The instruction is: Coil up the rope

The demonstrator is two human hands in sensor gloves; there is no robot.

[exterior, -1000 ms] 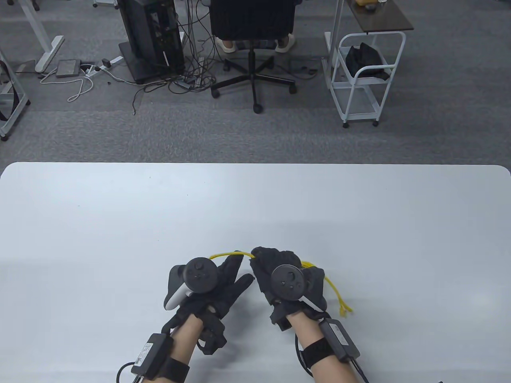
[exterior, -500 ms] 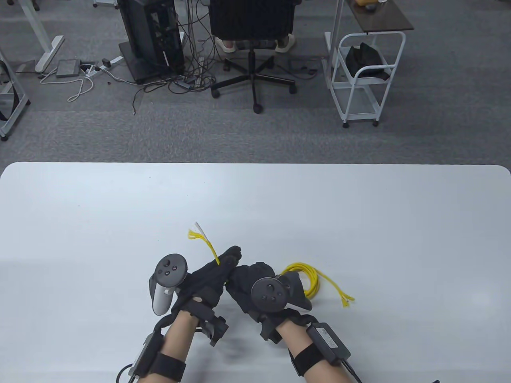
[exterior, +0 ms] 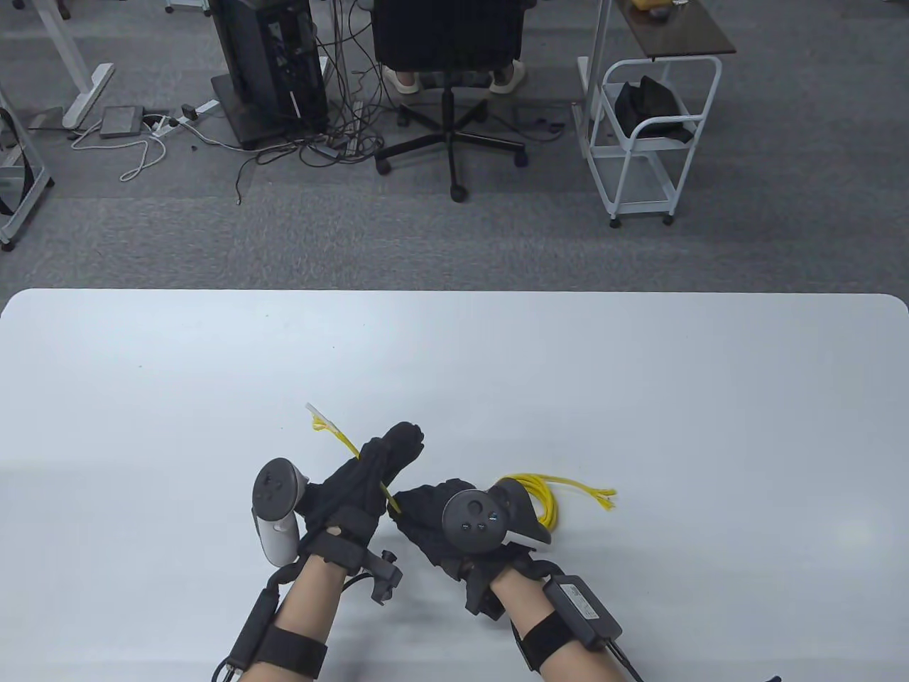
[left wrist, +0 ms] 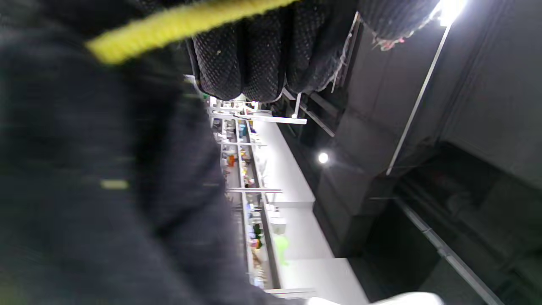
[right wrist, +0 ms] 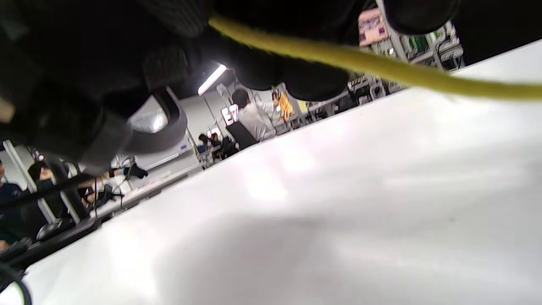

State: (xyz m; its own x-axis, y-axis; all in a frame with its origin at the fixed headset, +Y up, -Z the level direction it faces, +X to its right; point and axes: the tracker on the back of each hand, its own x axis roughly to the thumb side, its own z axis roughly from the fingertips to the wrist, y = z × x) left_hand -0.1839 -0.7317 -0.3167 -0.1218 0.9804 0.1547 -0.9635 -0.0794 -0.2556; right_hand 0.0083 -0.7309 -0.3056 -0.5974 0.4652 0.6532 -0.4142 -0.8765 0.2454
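Most of your coiling looks done, judging by the bundle. Starting at your left hand (exterior: 358, 490): its fingers (exterior: 401, 437) are closed around the rope (exterior: 353, 447), a thin, twisted yellow cord whose frayed end, tipped with what may be white tape, sticks out just beyond them. A short stretch runs from below those fingers straight into your right hand (exterior: 440, 515). That hand grips the gathered loops, which bulge out past its far side with several loose yellow strand-ends splayed over the matte white surface (exterior: 639, 398). How its fingers curl is hidden under the tracker. What's left is probably wrapping or tucking that short free tail.
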